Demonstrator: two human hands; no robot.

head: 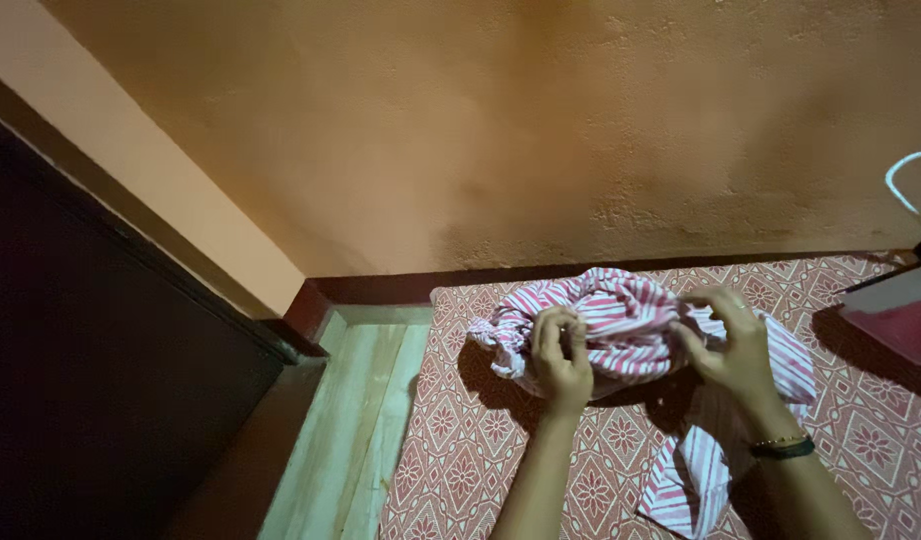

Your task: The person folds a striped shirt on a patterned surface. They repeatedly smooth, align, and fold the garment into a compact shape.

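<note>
A red-and-white striped cloth (pixel 621 318) lies bunched up on a red patterned floor mat (pixel 481 440), just in front of the wall. My left hand (pixel 561 358) grips the cloth's left part, fingers curled into the fabric. My right hand (pixel 729 345) pinches the right part of the same cloth. A bracelet (pixel 783 445) sits on my right wrist. A loose end of the cloth (pixel 693 470) hangs down toward me between my forearms.
An orange plastered wall (pixel 501 130) rises right behind the mat. A greenish floor strip (pixel 356 420) runs along the mat's left side, with a dark doorway (pixel 91 370) beyond it. A pink container (pixel 901 310) and a white cord (pixel 906 190) sit at the right edge.
</note>
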